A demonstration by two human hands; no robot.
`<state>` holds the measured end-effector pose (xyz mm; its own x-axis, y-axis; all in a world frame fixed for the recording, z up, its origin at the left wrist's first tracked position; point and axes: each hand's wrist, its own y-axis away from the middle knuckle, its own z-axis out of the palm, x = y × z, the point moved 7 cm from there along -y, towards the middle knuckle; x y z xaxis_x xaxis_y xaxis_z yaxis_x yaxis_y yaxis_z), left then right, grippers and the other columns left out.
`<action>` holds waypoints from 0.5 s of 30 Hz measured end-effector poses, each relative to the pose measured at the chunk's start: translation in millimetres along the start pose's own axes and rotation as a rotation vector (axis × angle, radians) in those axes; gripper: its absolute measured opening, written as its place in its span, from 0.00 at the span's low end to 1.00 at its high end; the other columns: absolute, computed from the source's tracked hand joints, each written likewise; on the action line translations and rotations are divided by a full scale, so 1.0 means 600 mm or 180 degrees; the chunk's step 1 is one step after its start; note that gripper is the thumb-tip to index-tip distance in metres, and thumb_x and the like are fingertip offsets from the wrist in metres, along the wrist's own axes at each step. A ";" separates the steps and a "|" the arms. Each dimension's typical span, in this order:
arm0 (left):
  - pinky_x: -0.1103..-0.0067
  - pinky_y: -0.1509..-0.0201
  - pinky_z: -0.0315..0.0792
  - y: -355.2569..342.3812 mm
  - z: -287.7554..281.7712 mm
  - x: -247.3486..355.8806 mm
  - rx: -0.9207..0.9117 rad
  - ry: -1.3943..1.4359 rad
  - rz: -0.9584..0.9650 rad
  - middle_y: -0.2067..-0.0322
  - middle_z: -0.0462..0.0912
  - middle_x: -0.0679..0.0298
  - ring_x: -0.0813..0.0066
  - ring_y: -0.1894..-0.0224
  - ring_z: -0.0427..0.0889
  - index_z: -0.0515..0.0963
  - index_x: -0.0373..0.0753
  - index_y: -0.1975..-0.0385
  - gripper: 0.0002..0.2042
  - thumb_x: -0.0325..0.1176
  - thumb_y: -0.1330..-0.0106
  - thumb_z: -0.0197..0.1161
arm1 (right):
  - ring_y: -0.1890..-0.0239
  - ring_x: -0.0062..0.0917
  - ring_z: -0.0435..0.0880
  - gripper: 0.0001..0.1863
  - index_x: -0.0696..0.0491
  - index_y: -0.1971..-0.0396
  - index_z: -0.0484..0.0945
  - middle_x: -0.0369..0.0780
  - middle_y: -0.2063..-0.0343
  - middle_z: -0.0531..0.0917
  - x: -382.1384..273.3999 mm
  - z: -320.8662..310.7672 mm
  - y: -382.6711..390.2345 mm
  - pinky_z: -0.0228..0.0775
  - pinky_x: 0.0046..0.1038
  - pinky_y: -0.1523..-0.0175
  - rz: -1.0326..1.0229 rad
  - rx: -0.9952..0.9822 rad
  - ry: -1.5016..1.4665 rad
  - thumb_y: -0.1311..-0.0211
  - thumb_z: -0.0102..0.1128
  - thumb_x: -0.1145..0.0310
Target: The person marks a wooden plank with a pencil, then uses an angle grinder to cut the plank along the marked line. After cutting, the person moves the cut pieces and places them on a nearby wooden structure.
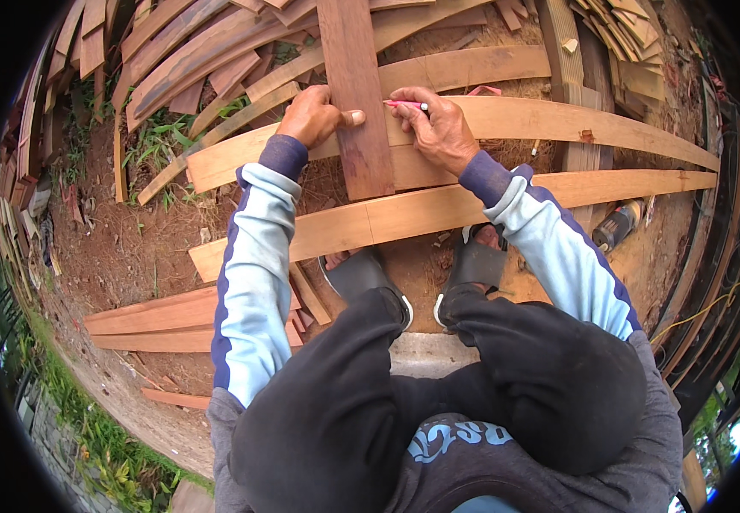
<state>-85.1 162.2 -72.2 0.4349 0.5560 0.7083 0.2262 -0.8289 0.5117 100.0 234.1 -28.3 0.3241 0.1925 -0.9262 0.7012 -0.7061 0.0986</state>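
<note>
A dark reddish wooden board (pixel 357 111) lies crosswise over a long light wooden plank (pixel 524 118). My left hand (pixel 312 118) grips the board's left edge, its thumb resting on top and its fingers out of sight. Between the fingertips of my right hand (pixel 440 128) is a pink pencil (pixel 406 104), its tip at the board's right edge. Nearer to me, a second light plank (pixel 438 214) runs side to side beside the board's near end. A thin dark line crosses this plank left of its middle.
Stacked planks (pixel 207 51) fill the far left, with more offcuts (pixel 635 43) at the far right. Reddish boards (pixel 156 329) lie on the dirt at left. A dark bottle-like container (pixel 618 224) lies at right. My sandalled feet (pixel 361 275) are just behind the near plank.
</note>
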 end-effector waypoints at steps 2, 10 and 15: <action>0.65 0.52 0.74 0.002 -0.001 -0.002 0.0007 -0.0018 0.0003 0.63 0.83 0.44 0.51 0.57 0.83 0.81 0.27 0.61 0.28 0.47 0.51 0.76 | 0.72 0.24 0.83 0.11 0.59 0.55 0.78 0.44 0.72 0.85 -0.006 0.001 -0.003 0.76 0.27 0.65 0.0075 -0.0010 0.0013 0.33 0.57 0.70; 0.65 0.53 0.74 0.004 -0.002 0.004 -0.0009 -0.0107 0.0017 0.64 0.84 0.44 0.52 0.58 0.83 0.81 0.26 0.62 0.27 0.47 0.50 0.75 | 0.70 0.39 0.85 0.08 0.57 0.60 0.79 0.49 0.73 0.83 -0.011 0.006 0.011 0.76 0.33 0.64 -0.0205 -0.0052 0.0235 0.36 0.58 0.71; 0.65 0.52 0.74 0.002 -0.001 0.000 0.0023 -0.0086 0.0005 0.64 0.84 0.45 0.52 0.58 0.83 0.82 0.27 0.61 0.27 0.47 0.50 0.75 | 0.69 0.41 0.84 0.05 0.57 0.63 0.78 0.49 0.73 0.83 -0.012 0.020 0.070 0.75 0.34 0.64 -0.0286 -0.0205 0.0259 0.36 0.56 0.73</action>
<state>-85.5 161.4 -71.0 0.4586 0.5529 0.6957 0.2318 -0.8302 0.5070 119.4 194.8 -22.0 0.3067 0.3094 -0.9001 0.7683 -0.6387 0.0422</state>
